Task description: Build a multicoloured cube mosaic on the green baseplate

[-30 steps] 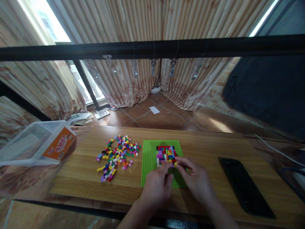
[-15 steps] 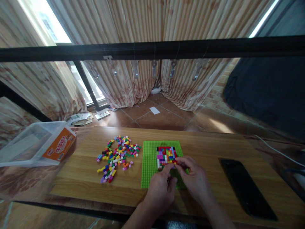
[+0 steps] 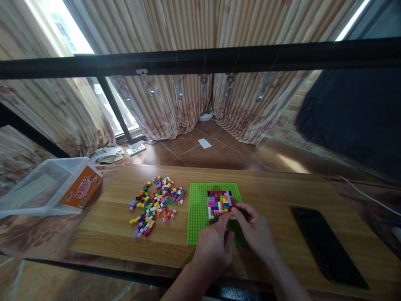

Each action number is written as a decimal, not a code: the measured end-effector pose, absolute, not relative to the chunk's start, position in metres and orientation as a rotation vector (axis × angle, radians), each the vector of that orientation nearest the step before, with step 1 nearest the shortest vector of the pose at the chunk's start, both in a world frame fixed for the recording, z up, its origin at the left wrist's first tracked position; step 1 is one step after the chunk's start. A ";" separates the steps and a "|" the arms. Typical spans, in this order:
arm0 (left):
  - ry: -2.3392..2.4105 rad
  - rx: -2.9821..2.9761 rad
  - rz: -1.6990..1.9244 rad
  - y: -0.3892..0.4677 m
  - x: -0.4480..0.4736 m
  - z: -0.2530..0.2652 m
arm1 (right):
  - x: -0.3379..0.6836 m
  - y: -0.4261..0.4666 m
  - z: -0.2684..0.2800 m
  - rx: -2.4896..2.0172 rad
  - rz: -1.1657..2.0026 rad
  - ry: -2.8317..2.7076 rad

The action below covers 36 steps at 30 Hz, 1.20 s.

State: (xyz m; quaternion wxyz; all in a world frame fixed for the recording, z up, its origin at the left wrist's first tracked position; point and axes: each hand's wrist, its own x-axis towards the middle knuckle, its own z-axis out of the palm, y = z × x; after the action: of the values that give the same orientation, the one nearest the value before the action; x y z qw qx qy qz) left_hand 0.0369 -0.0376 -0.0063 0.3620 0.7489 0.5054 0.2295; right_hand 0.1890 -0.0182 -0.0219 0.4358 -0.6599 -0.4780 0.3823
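Observation:
A block of small multicoloured toy bricks (image 3: 218, 201) sits on a green studded baseplate (image 3: 194, 217). At the block's near edge, my left hand (image 3: 214, 242) has its index fingertip against the bricks, with the other fingers curled in. Whatever lies under that fingertip is hidden. My right hand (image 3: 257, 230) pinches with thumb and index finger at the near right corner of the block, where a small toy brick shows partly between the fingertips. Both hands cover the near right part of the baseplate.
Loose bricks (image 3: 156, 202) lie in a spread heap left of the baseplate on the wooden board (image 3: 106, 225). A black phone (image 3: 328, 246) lies at the right. The clear plastic bin (image 3: 40, 188) with an orange label stands far left. A black rail (image 3: 188, 62) crosses beyond.
The view has shifted slightly. My right fingertips have closed in a little on the block's corner; my left hand stays nearly in place.

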 end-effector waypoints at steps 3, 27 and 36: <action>1.329 2.001 0.555 -0.039 0.037 -0.007 | 0.187 -0.018 -0.024 -1.668 0.941 -1.190; 1.429 1.932 0.939 -0.024 -0.006 0.005 | 0.200 -0.019 -0.017 -1.925 0.849 -1.151; 1.873 2.114 0.482 0.001 -0.091 0.018 | 0.193 -0.017 -0.019 -1.863 0.756 -1.243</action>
State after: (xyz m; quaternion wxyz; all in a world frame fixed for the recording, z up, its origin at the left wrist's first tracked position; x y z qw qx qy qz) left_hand -0.0910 0.0011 0.0184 0.1379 0.7308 0.6474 0.1668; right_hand 0.1928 -0.0170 -0.0190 0.3792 -0.7293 -0.4866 0.2958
